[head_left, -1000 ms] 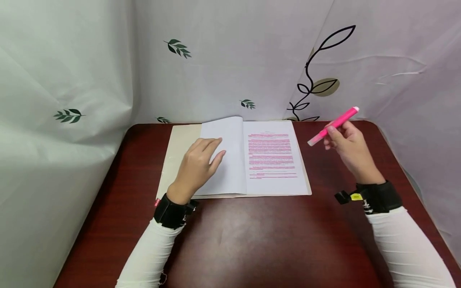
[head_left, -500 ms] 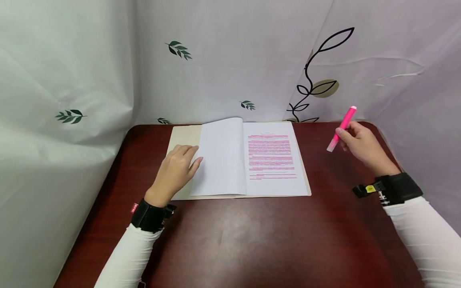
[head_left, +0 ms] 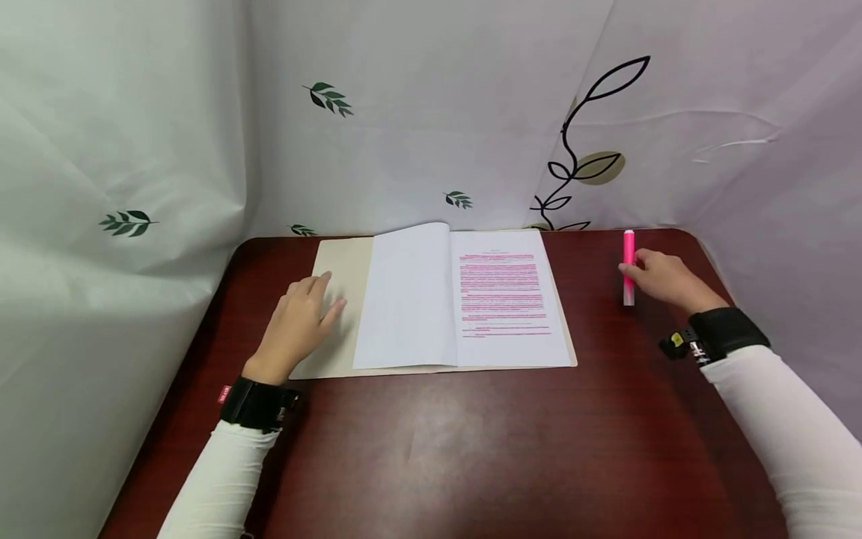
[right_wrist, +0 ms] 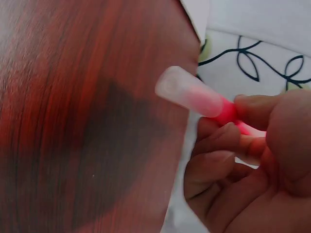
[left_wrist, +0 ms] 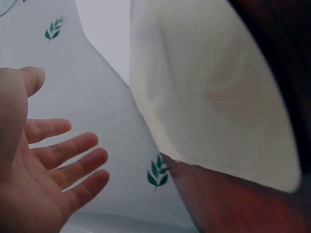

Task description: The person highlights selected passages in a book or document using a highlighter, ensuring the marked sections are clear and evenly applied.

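Observation:
My right hand (head_left: 663, 278) pinches a pink highlighter (head_left: 628, 258) between thumb and fingers, to the right of the open booklet. Its clear cap (right_wrist: 187, 92) is on and points toward me; the right wrist view shows the pen above the table. My left hand (head_left: 292, 322) hovers over the left side of the booklet's cream cover (head_left: 340, 299), holding nothing. In the left wrist view its fingers (left_wrist: 73, 150) are spread and fairly straight. The booklet lies open with a blank white page (head_left: 407, 299) on the left and a printed page (head_left: 505, 299) marked in pink lines on the right.
The booklet lies at the far side of a dark red-brown table (head_left: 431, 449). Behind it and at both sides hangs a pale cloth (head_left: 404, 112) printed with leaves. Black straps circle both wrists.
My left hand has moved left, off the blank page to over the cover. My right hand has shifted lower and slightly right, and the highlighter has turned from slanted to nearly upright in the head view.

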Demonstrator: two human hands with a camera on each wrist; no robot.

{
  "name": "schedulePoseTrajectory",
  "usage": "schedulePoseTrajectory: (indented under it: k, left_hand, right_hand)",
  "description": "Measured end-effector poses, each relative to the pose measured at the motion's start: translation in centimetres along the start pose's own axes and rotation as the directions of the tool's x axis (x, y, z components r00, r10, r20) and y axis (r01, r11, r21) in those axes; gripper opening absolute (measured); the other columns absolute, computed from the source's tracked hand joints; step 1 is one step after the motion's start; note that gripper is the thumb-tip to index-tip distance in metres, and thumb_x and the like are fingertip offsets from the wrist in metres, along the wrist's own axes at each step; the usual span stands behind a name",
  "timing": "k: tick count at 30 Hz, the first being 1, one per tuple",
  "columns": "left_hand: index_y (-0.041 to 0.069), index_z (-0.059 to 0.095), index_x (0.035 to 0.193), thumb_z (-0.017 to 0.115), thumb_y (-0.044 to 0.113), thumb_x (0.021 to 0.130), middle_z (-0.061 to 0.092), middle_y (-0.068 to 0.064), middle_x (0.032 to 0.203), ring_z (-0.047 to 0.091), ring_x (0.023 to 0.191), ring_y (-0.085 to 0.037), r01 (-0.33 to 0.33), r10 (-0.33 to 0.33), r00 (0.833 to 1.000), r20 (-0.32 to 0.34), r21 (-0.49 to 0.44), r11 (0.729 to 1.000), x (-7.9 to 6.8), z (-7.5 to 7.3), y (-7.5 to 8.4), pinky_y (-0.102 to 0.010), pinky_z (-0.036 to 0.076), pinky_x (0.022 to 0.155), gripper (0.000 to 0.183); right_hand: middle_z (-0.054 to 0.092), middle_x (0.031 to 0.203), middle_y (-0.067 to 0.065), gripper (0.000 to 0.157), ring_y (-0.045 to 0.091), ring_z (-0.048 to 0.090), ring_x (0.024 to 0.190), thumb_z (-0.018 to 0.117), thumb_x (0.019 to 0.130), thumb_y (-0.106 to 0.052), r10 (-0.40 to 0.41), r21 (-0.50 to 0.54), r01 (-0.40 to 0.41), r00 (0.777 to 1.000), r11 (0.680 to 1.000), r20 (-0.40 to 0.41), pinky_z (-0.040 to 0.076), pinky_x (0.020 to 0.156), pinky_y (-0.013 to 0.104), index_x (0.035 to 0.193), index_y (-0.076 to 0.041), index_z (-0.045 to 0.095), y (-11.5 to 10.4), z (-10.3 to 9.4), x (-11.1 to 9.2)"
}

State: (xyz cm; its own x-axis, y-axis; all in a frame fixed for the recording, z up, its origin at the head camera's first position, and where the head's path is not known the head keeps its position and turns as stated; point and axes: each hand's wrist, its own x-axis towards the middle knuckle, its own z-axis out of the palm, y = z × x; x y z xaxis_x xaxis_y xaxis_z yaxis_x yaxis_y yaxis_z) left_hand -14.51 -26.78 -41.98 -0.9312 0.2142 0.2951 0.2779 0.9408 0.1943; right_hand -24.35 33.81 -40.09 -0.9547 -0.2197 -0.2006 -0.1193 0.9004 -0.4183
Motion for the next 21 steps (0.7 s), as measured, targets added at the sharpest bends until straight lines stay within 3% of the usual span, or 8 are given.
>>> schedulePoseTrajectory:
  k: [5,9,16,21]
  left_hand:
    - [-0.012,0.044,0.148,0.058,0.033,0.105,0.054,-0.037,0.135,0.050,0.123,-0.055,0.111,-0.108,0.987,0.117,-0.018,0.994,-0.4,0.2,-1.1,-0.067,0.043,0.103,0.064]
    - [-0.014,0.043,0.147,0.056,0.034,0.106,0.052,-0.040,0.135,0.049,0.123,-0.058,0.161,-0.157,0.972,0.177,-0.010,0.987,-0.8,0.5,-1.6,-0.069,0.043,0.102,0.065]
    - [-0.017,0.043,0.144,0.052,0.033,0.107,0.048,-0.044,0.135,0.047,0.120,-0.060,0.219,-0.210,0.941,0.267,-0.007,0.976,-1.3,0.9,-2.3,-0.069,0.043,0.099,0.063]
    - [-0.019,0.043,0.140,0.052,0.034,0.107,0.047,-0.045,0.131,0.046,0.117,-0.060,0.249,-0.241,0.925,0.293,0.011,0.968,-1.4,1.0,-2.6,-0.069,0.044,0.095,0.063]
  right_hand:
    - [0.052,0.071,0.010,0.032,0.026,0.049,0.068,0.054,0.106,-0.023,0.019,-0.072,-0.015,0.998,0.997,0.055,0.038,0.061,0.034,0.100,0.008,0.053,0.2,0.7,0.8]
    - [0.053,0.069,0.009,0.033,0.024,0.049,0.066,0.056,0.104,-0.022,0.034,-0.086,-0.027,0.996,0.996,0.080,0.038,0.059,0.034,0.100,0.010,0.054,0.1,1.1,1.1]
    - [0.056,0.063,0.008,0.032,0.024,0.049,0.063,0.064,0.101,-0.022,0.032,-0.104,-0.027,0.998,0.994,0.051,0.038,0.057,0.033,0.085,0.005,0.058,-0.2,2.0,1.4]
    - [0.057,0.062,0.011,0.034,0.026,0.053,0.062,0.068,0.099,-0.021,0.036,-0.137,-0.036,0.999,0.990,-0.006,0.045,0.059,0.037,0.075,0.002,0.057,-0.4,2.4,1.5]
